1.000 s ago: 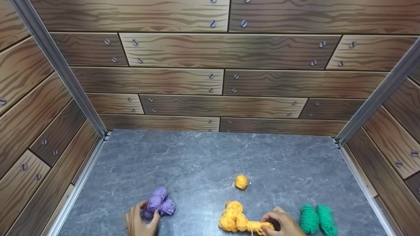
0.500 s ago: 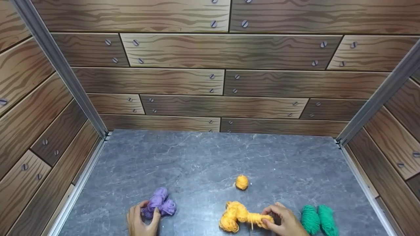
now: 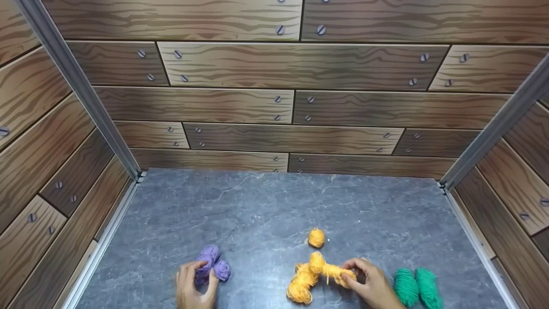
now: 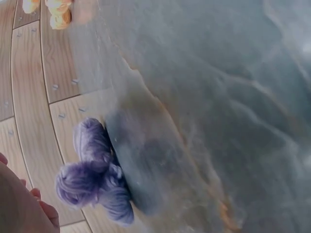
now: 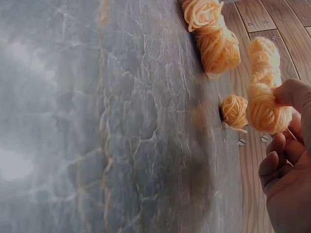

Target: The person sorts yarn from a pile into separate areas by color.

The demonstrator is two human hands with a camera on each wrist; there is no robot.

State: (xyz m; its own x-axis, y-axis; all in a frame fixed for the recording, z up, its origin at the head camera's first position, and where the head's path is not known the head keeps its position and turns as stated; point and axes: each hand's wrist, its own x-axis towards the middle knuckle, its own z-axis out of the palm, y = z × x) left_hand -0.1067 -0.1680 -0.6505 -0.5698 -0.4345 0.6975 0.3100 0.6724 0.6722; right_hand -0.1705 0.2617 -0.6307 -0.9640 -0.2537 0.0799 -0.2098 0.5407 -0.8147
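Note:
My left hand [image 3: 195, 285] has its fingers and thumb on either side of the near part of a cluster of purple yarn balls [image 3: 222, 270]. In the left wrist view, the purple yarn [image 4: 95, 174] stands beside that hand's curled fingers, partly hidden in the head view. Between thumb and fingers, my right hand [image 3: 371, 283] pinches the end of a lumpy orange yarn skein [image 5: 265, 87]. Its other end tilts up above the table in the head view. A second orange yarn bundle [image 3: 302, 285] lies just left of the held one.
A single small orange yarn ball [image 3: 316, 238] sits farther back on the grey marbled table [image 3: 240, 206]. Two green yarn skeins [image 3: 416, 287] lie side by side right of my right hand. Wood-patterned walls [image 3: 240, 105] with metal corner posts enclose the table.
My right hand has tilted the orange skein, so its far end swung up and away from the other orange bundle. The left hand has shifted slightly right over the purple yarn.

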